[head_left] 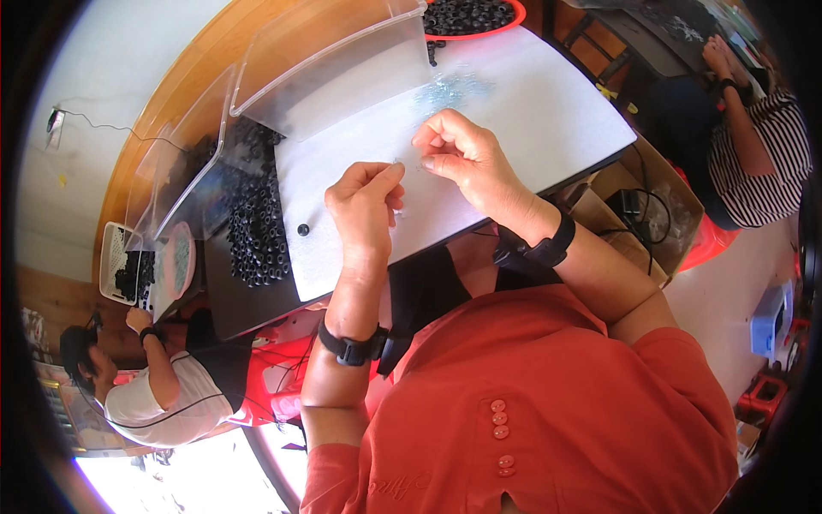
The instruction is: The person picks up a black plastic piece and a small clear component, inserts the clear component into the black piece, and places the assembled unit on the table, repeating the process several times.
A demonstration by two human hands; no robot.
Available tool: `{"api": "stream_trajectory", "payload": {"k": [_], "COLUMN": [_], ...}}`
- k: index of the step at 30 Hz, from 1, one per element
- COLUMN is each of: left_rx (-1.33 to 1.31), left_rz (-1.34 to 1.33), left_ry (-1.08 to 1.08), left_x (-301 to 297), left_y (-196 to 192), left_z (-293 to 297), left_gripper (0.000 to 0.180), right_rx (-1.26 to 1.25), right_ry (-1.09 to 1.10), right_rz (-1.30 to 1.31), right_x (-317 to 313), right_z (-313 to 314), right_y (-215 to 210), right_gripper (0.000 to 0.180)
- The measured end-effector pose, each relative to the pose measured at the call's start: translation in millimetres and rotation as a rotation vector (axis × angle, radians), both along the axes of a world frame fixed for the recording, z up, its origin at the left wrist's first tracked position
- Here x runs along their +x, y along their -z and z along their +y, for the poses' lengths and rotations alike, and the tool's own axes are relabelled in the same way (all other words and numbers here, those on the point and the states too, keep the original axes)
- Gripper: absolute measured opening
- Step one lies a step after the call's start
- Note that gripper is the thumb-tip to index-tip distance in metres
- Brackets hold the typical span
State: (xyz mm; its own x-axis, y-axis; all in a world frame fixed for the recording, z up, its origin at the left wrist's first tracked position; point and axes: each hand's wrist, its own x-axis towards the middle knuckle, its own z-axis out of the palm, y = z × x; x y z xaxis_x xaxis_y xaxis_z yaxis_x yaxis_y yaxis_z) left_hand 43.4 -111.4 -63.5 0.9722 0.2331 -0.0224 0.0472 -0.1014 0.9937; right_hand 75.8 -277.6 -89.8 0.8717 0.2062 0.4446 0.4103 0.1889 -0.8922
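Note:
Above the white sheet (548, 98) covering the table, my hands are raised close together but apart. My left hand (364, 201) is closed, thumb pressed to the bent fingers; a tiny clear piece seems to show at its tip. The thumb and forefinger of my right hand (467, 158) pinch together, on something too small to make out. Just beyond the right hand lies a scatter of small translucent bluish pieces (449, 90). One black ring-like part (303, 230) rests alone on the sheet, left of my left hand.
Many black ring-shaped parts (257, 244) are heaped at the left. A clear plastic bin (334, 81) stands at the far side, near a red tray (520, 13) of black parts. Co-workers sit at lower left (175, 390) and upper right (762, 158). A cardboard box (612, 176) stands below the table's right edge.

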Motion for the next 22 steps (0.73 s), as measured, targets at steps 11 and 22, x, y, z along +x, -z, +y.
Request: {"api": "stream_trajectory", "payload": {"k": [11,22], "left_rx": [0.363,1.133], "left_rz": [-0.364,-0.322], "left_ry": [-0.301,-0.136], "left_x": [-53.4,-55.6], "left_y": [9.2,11.6], "left_z": [67.5,128.7], "left_gripper": [0.005,0.019], "right_rx": [0.028,-0.112], "right_ry": [-0.061,-0.043], "right_rz": [0.059,0.015], "right_x": [1.8,-1.4], "right_z": [-6.4,-4.7], "right_y": [7.9,7.1], "right_gripper": [0.018,0.016]}}
